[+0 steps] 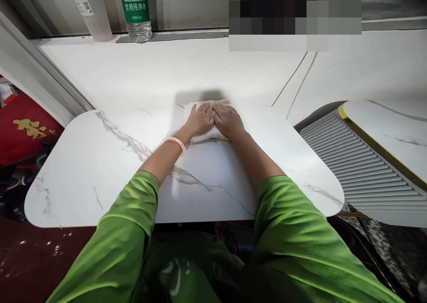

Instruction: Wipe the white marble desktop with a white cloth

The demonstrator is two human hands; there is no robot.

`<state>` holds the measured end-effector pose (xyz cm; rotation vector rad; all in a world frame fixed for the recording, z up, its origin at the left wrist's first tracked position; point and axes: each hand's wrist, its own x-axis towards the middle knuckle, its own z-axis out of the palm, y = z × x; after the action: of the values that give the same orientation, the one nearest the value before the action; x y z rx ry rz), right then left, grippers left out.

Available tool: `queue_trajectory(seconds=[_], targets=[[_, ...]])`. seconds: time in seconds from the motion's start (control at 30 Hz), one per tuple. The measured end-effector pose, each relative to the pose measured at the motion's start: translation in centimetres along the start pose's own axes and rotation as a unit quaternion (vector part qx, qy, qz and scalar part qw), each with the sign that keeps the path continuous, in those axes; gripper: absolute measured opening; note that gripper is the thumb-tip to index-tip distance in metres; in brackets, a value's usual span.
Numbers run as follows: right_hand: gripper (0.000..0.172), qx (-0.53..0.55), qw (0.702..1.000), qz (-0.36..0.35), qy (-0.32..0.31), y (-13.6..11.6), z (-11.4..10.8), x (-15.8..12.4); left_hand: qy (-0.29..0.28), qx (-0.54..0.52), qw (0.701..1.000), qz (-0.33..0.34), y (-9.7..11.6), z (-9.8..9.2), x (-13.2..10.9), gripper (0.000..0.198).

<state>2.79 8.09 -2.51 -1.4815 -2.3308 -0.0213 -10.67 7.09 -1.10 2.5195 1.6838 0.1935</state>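
A folded white cloth (207, 137) lies on the white marble-patterned tabletop (110, 178), close to the wall at its back edge. My left hand (200, 119) rests on the cloth's left part with its fingers stretched forward; a pink coiled band circles that wrist. Beside it, my right hand (228, 121) lies on the right part of the cloth, palm down, fingers pointing forward and inward. The two hands touch or nearly touch at the middle. Their palms and much of the cloth beneath them are hidden.
On the ledge behind stand a water bottle (136, 12) with a green label and a frosted bottle (91, 14). Two thin lines or cables run down the white wall (160, 72). A grey ribbed panel (363, 161) and another tabletop (396, 121) are at right, a red bag (28, 129) at left.
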Motion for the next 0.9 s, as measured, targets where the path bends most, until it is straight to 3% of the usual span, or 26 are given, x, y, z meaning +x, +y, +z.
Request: queue_trajectory(seconds=[0.23,0.53,0.63,0.77,0.9], targets=[[0.054,0.008,1.000,-0.015,0.003,-2.0,-0.9,-4.1,0.000,0.007,1.000,0.008,1.4,-0.2,-4.5,0.057],[0.055,-0.035,0.996,-0.076,0.023,-9.2,-4.3,-17.1,0.003,0.013,0.997,0.082,5.4,-0.8,-18.4,0.058],[0.054,-0.035,0.994,-0.100,0.031,-10.9,-5.0,-19.7,-0.004,0.011,0.996,0.086,6.2,-1.1,-21.7,0.060],[0.055,-0.021,0.993,-0.112,0.019,-11.4,-4.9,-19.8,-0.001,0.017,0.996,0.090,6.0,-1.2,-22.8,0.061],[0.055,-0.004,0.993,-0.115,0.004,-10.6,-4.0,-16.6,0.018,0.027,0.997,0.063,4.4,-0.8,-20.5,0.063]])
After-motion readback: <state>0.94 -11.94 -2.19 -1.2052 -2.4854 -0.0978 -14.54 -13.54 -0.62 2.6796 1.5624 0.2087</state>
